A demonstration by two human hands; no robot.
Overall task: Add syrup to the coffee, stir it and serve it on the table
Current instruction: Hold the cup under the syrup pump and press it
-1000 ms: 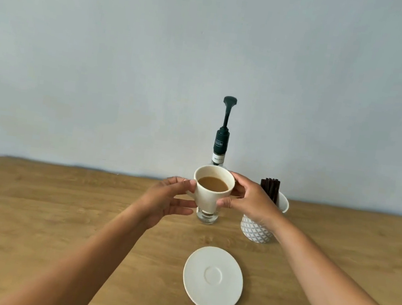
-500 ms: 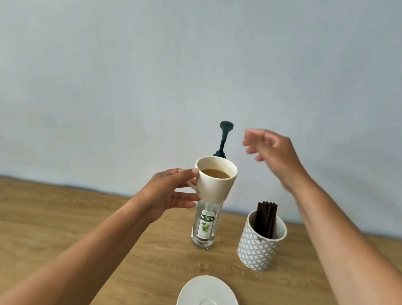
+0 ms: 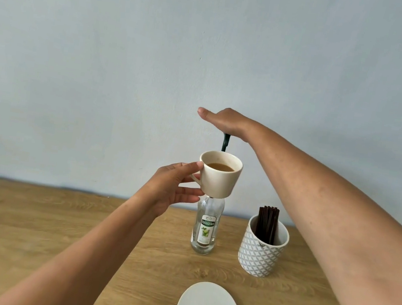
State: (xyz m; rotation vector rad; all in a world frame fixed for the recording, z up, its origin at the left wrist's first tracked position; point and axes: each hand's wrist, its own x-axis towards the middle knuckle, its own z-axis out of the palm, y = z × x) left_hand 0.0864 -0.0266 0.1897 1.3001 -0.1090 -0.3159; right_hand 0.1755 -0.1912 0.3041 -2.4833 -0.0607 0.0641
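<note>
At centre frame, my right hand (image 3: 225, 122), raised beside the pump (image 3: 225, 143) a moment ago, now rests flat on its head, fingers straight and together, while my left hand (image 3: 174, 187) pinches the handle of the coffee cup (image 3: 219, 178), held before the syrup bottle (image 3: 206, 228) neck, so dosing looks imminent.

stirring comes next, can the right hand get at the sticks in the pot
Probably yes: the right hand lies flat on the pump, holding nothing, and the sticks jut uncovered from the pot below it.
</note>
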